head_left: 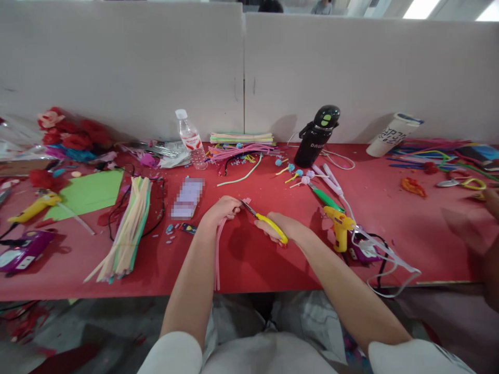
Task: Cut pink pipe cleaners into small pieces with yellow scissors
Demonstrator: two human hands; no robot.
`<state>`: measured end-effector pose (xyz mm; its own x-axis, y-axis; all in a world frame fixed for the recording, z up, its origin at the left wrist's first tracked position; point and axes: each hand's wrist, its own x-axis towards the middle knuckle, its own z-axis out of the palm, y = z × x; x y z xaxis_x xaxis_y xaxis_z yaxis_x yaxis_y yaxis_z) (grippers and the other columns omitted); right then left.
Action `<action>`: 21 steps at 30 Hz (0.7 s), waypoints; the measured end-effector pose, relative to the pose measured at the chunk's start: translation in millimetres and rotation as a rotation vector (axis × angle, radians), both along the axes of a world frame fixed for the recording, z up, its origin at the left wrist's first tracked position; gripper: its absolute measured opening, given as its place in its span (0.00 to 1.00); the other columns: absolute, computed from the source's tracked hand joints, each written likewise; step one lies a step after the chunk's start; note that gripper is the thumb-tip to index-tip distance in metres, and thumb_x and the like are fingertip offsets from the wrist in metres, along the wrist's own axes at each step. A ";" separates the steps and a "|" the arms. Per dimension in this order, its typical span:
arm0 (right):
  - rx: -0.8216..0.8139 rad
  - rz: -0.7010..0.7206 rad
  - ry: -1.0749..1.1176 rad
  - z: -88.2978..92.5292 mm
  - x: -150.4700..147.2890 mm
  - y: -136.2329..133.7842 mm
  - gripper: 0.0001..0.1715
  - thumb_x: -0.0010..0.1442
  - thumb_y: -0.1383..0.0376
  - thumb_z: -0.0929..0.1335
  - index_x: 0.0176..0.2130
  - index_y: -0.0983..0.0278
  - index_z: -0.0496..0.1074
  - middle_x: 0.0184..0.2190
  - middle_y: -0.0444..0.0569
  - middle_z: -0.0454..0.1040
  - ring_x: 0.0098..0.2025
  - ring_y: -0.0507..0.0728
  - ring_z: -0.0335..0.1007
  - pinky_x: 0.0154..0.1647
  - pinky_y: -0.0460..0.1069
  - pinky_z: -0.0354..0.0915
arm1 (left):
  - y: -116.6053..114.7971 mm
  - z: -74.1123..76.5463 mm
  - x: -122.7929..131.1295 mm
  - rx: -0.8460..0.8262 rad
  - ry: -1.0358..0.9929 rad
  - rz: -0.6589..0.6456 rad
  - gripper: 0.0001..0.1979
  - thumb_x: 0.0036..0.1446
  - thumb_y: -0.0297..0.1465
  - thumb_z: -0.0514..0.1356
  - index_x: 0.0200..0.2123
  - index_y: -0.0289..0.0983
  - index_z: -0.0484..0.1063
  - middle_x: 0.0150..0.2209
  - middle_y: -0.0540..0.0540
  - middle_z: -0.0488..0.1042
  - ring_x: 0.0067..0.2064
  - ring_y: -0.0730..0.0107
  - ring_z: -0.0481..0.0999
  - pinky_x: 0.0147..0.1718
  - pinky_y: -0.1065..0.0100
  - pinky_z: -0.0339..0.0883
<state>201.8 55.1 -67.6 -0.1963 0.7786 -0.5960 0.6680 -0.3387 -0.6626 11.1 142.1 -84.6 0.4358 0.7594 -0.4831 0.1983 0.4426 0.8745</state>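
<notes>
My left hand (pixel 222 210) is closed round a bunch of pink pipe cleaners (pixel 217 254) that hang down over the red table (pixel 249 265) toward its front edge. Their short tips (pixel 246 200) stick out past my fingers. My right hand (pixel 281 227) grips yellow-handled scissors (pixel 266 222), whose blades reach left to those pink tips.
A yellow glue gun (pixel 340 226) with white cable stands just right of my right hand. A fan of pale pipe cleaners (pixel 128 228), green paper (pixel 88 193), a black bottle (pixel 316 137), a water bottle (pixel 191 139) and red flowers (pixel 70 136) lie around. Another person's arm (pixel 487 244) is at the far right.
</notes>
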 end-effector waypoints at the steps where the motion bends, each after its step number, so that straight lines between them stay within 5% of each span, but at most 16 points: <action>1: -0.010 -0.002 -0.012 -0.3 -0.5 0.4 0.31 0.55 0.42 0.61 0.17 0.63 0.61 0.07 0.48 0.64 0.09 0.54 0.59 0.12 0.47 0.55 | 0.6 -1.1 -0.5 -0.001 -0.006 -0.006 0.10 0.42 0.26 0.59 0.16 0.34 0.60 0.14 0.54 0.56 0.14 0.86 0.47 0.15 0.75 0.35; 21: 0.025 0.001 -0.150 -0.4 -5.5 -3.3 0.31 0.55 0.42 0.61 0.18 0.64 0.62 0.10 0.47 0.63 0.11 0.52 0.60 0.15 0.46 0.54 | 4.9 -3.9 -4.8 -0.026 0.010 -0.050 0.08 0.44 0.27 0.58 0.18 0.34 0.61 0.15 0.54 0.56 0.14 0.86 0.47 0.15 0.75 0.36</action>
